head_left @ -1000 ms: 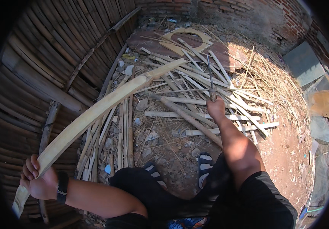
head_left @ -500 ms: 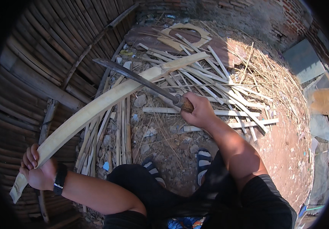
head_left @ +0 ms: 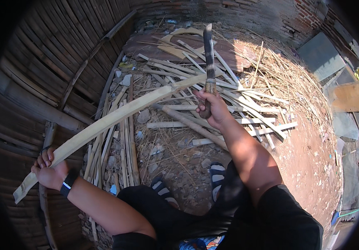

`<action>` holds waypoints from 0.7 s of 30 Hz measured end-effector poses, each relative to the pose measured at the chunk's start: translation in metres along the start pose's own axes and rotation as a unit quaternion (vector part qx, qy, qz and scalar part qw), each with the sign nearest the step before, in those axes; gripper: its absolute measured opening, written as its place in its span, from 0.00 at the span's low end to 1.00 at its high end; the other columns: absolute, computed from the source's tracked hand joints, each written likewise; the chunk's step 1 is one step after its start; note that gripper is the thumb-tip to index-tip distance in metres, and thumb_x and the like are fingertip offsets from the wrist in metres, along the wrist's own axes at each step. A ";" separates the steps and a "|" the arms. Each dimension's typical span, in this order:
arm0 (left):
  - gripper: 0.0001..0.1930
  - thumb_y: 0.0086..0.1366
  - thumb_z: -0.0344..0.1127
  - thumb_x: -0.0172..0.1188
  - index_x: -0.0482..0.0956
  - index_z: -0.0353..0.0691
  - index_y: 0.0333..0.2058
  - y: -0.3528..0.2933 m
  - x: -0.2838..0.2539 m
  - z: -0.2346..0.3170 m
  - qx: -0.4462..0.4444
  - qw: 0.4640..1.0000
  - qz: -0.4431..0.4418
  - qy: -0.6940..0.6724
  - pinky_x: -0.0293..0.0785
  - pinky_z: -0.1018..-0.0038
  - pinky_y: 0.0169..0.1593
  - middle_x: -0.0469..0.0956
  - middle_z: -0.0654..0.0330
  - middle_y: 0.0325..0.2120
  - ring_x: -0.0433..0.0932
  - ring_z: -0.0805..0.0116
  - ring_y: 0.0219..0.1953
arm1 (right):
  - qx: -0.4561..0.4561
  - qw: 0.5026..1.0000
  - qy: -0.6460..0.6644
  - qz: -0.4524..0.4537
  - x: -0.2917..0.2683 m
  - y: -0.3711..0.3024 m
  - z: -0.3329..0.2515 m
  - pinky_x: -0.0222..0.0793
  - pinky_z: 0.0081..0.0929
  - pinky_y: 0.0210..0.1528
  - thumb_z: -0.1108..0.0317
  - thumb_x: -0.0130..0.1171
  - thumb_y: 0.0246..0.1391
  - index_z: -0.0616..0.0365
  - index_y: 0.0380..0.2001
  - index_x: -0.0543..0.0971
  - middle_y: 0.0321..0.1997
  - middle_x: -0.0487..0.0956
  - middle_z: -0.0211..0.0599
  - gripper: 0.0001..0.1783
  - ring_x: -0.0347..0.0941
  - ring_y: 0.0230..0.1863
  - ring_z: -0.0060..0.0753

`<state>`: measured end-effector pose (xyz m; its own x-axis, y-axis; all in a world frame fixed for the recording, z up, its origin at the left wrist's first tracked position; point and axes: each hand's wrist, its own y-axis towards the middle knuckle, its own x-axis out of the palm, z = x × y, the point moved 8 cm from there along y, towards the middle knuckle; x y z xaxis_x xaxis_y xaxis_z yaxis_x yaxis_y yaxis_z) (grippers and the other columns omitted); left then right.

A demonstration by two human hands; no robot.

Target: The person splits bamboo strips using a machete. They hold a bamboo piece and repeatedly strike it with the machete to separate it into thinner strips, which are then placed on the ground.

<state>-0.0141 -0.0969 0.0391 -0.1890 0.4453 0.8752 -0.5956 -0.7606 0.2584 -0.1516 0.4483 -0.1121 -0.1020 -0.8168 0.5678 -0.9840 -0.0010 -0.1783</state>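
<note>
Pale curved bamboo slat (head_left: 117,114) gripped in left hand (head_left: 49,173); right hand (head_left: 213,109) fingers clasp dark-bladed machete (head_left: 209,62) upright.

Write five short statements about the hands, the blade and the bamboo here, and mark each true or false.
1. The left hand grips the near end of a long bamboo strip. True.
2. The right hand holds a hammer. False: it holds a long knife by the handle, blade pointing up and away.
3. A dark band sits on the left wrist. True.
4. The split bamboo pieces on the ground are stacked in a neat bundle. False: they lie scattered and crossing over each other.
5. The person's feet are bare. False: striped sandals show on both feet.
</note>
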 end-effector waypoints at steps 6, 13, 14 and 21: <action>0.22 0.78 0.45 0.39 0.56 0.47 0.22 -0.003 0.004 -0.080 -0.079 0.996 0.037 0.029 0.58 0.72 0.24 0.53 0.68 0.16 0.54 0.72 0.17 | -0.051 0.994 0.091 0.026 -0.028 0.005 -0.026 0.72 0.33 0.32 0.70 0.63 0.57 0.49 0.40 0.70 0.39 0.75 0.31 0.12 0.67 0.24 0.23; 0.28 0.78 0.57 0.37 0.70 0.36 0.50 -0.024 -0.027 -0.167 -0.171 0.965 0.079 0.184 0.73 0.56 0.56 0.75 0.49 0.46 0.75 0.53 0.51 | -0.167 0.972 0.127 0.105 -0.054 -0.009 -0.080 0.70 0.30 0.29 0.70 0.64 0.56 0.47 0.39 0.70 0.43 0.78 0.34 0.13 0.66 0.23 0.20; 0.31 0.77 0.58 0.41 0.62 0.37 0.64 -0.040 -0.024 -0.180 -0.191 0.948 0.117 0.226 0.65 0.50 0.65 0.66 0.47 0.62 0.69 0.51 0.63 | -0.191 0.966 0.133 0.110 -0.059 -0.012 -0.091 0.70 0.30 0.30 0.71 0.64 0.57 0.47 0.39 0.70 0.46 0.79 0.36 0.12 0.66 0.23 0.19; 0.35 0.71 0.54 0.56 0.62 0.36 0.67 -0.020 -0.065 -0.204 -0.193 0.858 0.034 0.475 0.54 0.60 0.70 0.64 0.49 0.67 0.59 0.54 0.71 | -0.269 0.955 -0.040 0.116 -0.058 -0.034 -0.140 0.66 0.16 0.26 0.71 0.65 0.56 0.54 0.40 0.70 0.39 0.78 0.31 0.13 0.70 0.23 0.18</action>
<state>-0.1491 -0.0148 -0.1061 -0.6751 0.7298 0.1077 -0.7377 -0.6684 -0.0950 -0.1328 0.5765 -0.0263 -0.3369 -0.8001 0.4964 -0.8707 0.4654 0.1593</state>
